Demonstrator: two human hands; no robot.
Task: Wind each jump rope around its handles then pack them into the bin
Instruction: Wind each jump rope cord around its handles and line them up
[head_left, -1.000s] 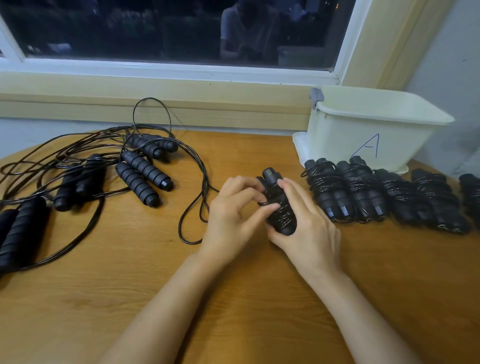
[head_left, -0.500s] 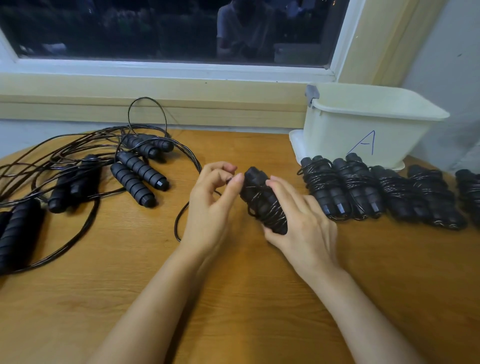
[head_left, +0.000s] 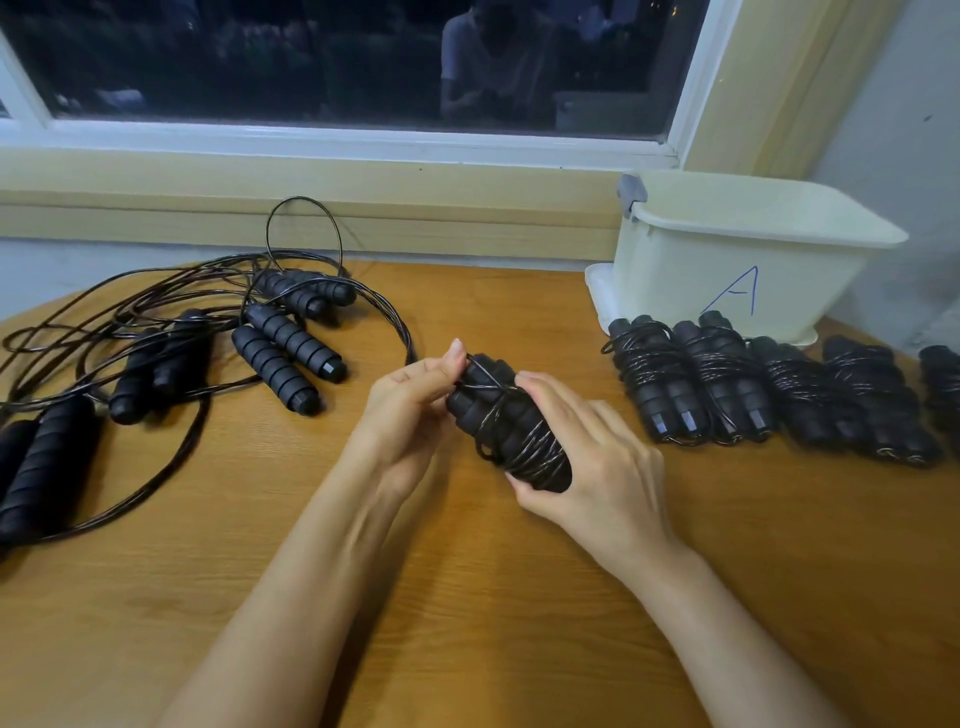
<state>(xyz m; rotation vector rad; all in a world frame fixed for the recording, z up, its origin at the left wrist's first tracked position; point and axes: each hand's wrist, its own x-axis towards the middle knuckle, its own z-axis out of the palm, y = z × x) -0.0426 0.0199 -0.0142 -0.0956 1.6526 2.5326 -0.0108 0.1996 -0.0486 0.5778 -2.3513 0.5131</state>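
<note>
My right hand (head_left: 592, 457) grips a pair of black ribbed jump rope handles (head_left: 506, 421) with thin cord wound around them, held just above the wooden table (head_left: 467, 571). At the top end of that bundle, my left hand (head_left: 410, 410) pinches the cord between thumb and fingers. Several wound bundles (head_left: 727, 384) lie in a row to the right, in front of the cream bin (head_left: 727, 260) marked "A". Unwound ropes (head_left: 280, 343) with loose black cords lie tangled at the left.
The bin stands on its lid at the back right by the wall. A window sill (head_left: 311, 208) runs along the table's far edge. More loose handles (head_left: 41, 467) lie at the left edge. Bare wood shows in front of my arms.
The loose cord loop that trailed left of the bundle has been drawn in. My left hand moved back onto the bundle's top end. The bundle tilted slightly.
</note>
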